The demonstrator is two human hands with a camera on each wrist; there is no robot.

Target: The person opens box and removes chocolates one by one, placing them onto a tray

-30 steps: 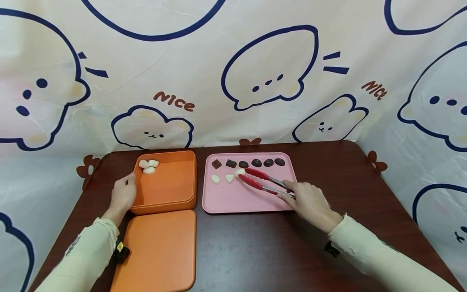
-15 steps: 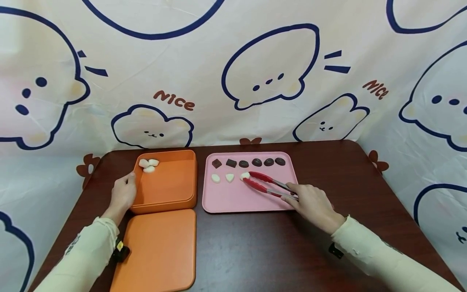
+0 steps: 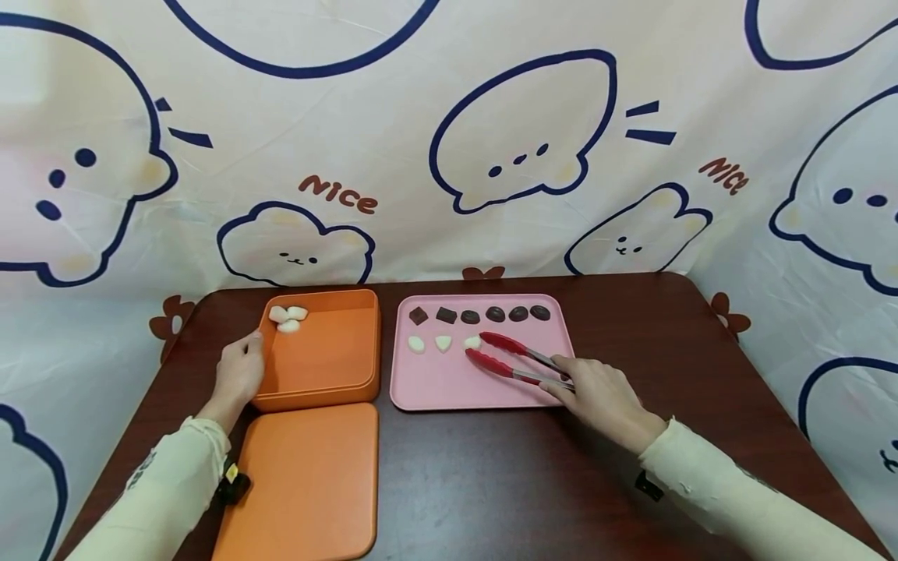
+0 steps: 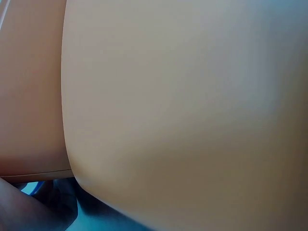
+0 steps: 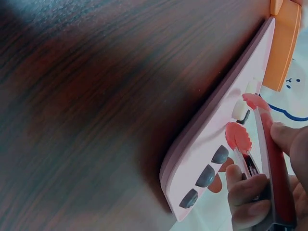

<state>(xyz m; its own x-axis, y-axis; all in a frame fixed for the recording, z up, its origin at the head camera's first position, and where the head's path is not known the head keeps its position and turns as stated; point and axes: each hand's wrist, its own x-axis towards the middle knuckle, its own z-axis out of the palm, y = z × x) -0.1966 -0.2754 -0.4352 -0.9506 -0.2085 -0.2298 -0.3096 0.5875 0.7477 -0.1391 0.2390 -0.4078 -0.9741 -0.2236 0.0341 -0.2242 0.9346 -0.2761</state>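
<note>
My right hand [image 3: 603, 397] holds red-tipped metal tongs [image 3: 515, 366] over the pink tray [image 3: 435, 389]. The tong tips stand spread around the right end of a white chocolate piece [image 3: 472, 343], which lies on the tray in a row with two more white pieces [image 3: 443, 343]. Behind them runs a row of several dark chocolates [image 3: 495, 314]. In the right wrist view, fingers and thumb wrap the tong handles [image 5: 274, 168]. My left hand [image 3: 238, 372] grips the left wall of the orange box [image 3: 323, 351], where white pieces [image 3: 288, 318] sit in the back left corner.
In front of the box lies its flat orange lid [image 3: 302, 483], close to the left forearm; it fills most of the left wrist view. The dark wood table [image 3: 491, 483] extends to the front and right. A printed white cloth [image 3: 393, 140] stands behind and at the sides.
The tongs carried the white piece slightly right and toward me, then their tips spread. The piece now lies beside the other two white ones. The left hand stayed on the box.
</note>
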